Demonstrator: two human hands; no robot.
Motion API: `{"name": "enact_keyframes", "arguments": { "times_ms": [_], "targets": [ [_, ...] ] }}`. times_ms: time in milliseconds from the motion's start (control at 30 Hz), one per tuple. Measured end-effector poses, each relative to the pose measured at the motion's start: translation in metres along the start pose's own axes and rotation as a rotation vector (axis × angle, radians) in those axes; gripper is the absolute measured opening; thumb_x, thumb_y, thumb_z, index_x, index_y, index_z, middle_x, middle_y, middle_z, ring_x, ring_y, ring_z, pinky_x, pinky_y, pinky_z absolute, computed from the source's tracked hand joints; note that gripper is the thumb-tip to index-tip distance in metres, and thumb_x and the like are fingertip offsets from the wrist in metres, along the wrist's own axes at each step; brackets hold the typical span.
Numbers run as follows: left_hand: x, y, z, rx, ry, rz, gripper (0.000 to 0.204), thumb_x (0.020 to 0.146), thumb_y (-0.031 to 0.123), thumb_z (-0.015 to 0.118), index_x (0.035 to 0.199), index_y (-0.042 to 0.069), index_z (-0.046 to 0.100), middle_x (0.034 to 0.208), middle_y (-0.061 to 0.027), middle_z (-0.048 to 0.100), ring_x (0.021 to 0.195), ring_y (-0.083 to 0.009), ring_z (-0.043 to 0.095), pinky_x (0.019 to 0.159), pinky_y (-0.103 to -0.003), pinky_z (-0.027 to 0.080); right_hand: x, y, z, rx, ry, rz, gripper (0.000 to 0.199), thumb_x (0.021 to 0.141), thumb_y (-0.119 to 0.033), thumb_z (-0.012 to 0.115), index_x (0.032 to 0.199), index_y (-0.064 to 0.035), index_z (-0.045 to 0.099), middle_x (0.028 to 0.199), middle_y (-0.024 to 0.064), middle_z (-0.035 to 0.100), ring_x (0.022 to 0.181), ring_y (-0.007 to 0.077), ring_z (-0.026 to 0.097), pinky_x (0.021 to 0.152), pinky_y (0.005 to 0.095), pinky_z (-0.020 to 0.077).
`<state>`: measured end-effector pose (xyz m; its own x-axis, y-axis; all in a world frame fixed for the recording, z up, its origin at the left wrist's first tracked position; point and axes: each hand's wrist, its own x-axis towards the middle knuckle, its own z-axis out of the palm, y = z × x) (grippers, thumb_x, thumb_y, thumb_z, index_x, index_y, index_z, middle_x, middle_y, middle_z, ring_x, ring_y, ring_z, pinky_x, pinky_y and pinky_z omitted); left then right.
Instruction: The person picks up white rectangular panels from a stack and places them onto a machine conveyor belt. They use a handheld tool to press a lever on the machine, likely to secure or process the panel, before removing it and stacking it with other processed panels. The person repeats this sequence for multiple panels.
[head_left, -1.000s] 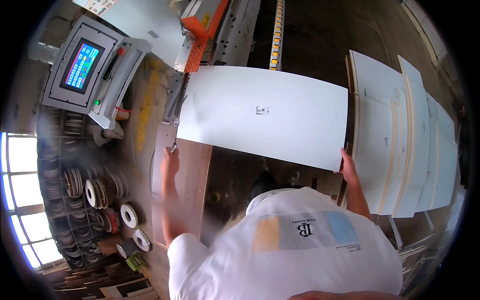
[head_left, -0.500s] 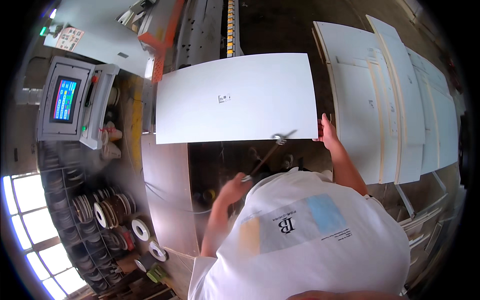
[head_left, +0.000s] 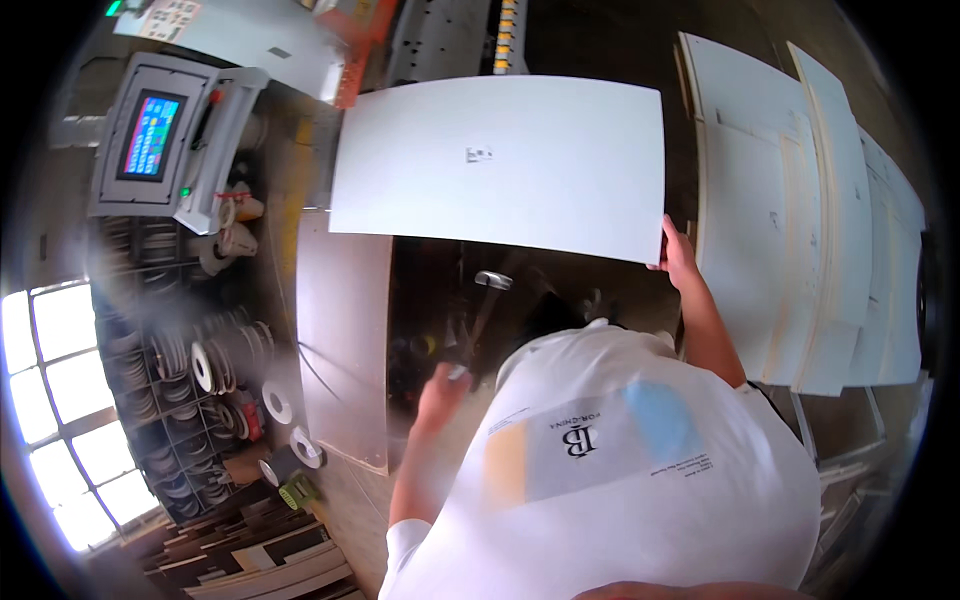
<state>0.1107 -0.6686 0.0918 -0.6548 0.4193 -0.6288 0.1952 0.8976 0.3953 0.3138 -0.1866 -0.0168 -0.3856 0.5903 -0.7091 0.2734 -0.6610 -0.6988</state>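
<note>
A long white panel (head_left: pixel 570 190) with a small printed label lies across the far middle, its left end by the machine. My right hand (head_left: pixel 680 258) grips the panel's near right corner, its thumb along the right edge and the other fingers mostly hidden. My left hand (head_left: pixel 438 397) is closed round the handle of what looks like a hammer (head_left: pixel 492 281). The silver head points away from me, below the panel's near edge and apart from it. Motion blurs the left hand and the handle.
Several white boards (head_left: pixel 755 250) are stacked on the right. A brown board (head_left: pixel 343 340) stands left of the dark gap before me. At the far left are a control screen (head_left: pixel 152 135) and shelves of edge-band rolls (head_left: pixel 205 365). An orange machine part (head_left: pixel 352 70) is beyond the panel's left end.
My left hand has swung the hammer left, so its head has come away from the panel's near edge. My right hand keeps its grip on the corner. The whole view has shifted.
</note>
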Motion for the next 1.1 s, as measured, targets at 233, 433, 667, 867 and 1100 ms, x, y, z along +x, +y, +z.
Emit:
{"name": "enact_keyframes", "arguments": {
  "times_ms": [233, 433, 667, 867, 1100],
  "targets": [
    [-0.006, -0.012, 0.001, 0.050, -0.083, 0.113, 0.040, 0.090, 0.041, 0.064, 0.115, 0.010, 0.056, 0.093, -0.0218, 0.070, 0.090, -0.0427, 0.067, 0.077, -0.048, 0.052, 0.017, 0.003, -0.015, -0.294, 0.018, 0.009, 0.055, 0.094, -0.061, 0.052, 0.096, -0.0086, 0.066, 0.077, 0.0017, 0.062, 0.064, 0.0131, 0.060, 0.056, 0.0305, 0.0525],
    [0.050, -0.146, -0.039, -0.385, 0.575, -0.317, 0.036, 0.095, 0.036, 0.061, 0.101, 0.002, 0.050, 0.069, -0.0174, 0.061, 0.054, -0.0330, 0.060, 0.049, -0.043, 0.048, 0.026, 0.011, -0.004, -0.263, 0.112, -0.048, 0.061, 0.092, -0.064, 0.055, 0.114, -0.0078, 0.066, 0.100, 0.0060, 0.068, 0.085, 0.0170, 0.066, 0.065, 0.0331, 0.0529],
    [0.118, -0.100, -0.075, -1.039, 0.618, -0.357, 0.028, 0.100, 0.031, 0.055, 0.094, 0.007, 0.042, 0.060, -0.0037, 0.048, 0.041, -0.0141, 0.048, 0.034, -0.028, 0.034, 0.025, 0.003, 0.003, -0.252, 0.160, -0.103, 0.061, 0.095, -0.061, 0.053, 0.109, -0.0032, 0.069, 0.084, 0.0018, 0.066, 0.067, 0.0137, 0.061, 0.053, 0.0282, 0.0463],
    [0.184, -0.011, -0.047, -1.130, 0.251, -0.031, 0.021, 0.097, 0.024, 0.062, 0.092, 0.010, 0.047, 0.060, -0.0005, 0.049, 0.043, -0.0112, 0.047, 0.035, -0.025, 0.034, -0.002, -0.030, 0.009, -0.187, 0.109, -0.055, 0.051, 0.096, -0.060, 0.051, 0.100, -0.0113, 0.066, 0.072, -0.0013, 0.060, 0.055, 0.0100, 0.052, 0.044, 0.0277, 0.0366],
    [0.150, -0.006, -0.023, -0.248, -0.554, 0.159, 0.050, 0.087, 0.023, 0.075, 0.127, -0.003, 0.059, 0.066, -0.0030, 0.062, 0.050, -0.0092, 0.054, 0.046, -0.027, 0.043, -0.012, -0.019, 0.016, -0.216, 0.115, 0.042, 0.056, 0.094, -0.062, 0.052, 0.113, -0.0116, 0.068, 0.085, -0.0017, 0.064, 0.069, 0.0092, 0.057, 0.053, 0.0278, 0.0433]
  ]
}}
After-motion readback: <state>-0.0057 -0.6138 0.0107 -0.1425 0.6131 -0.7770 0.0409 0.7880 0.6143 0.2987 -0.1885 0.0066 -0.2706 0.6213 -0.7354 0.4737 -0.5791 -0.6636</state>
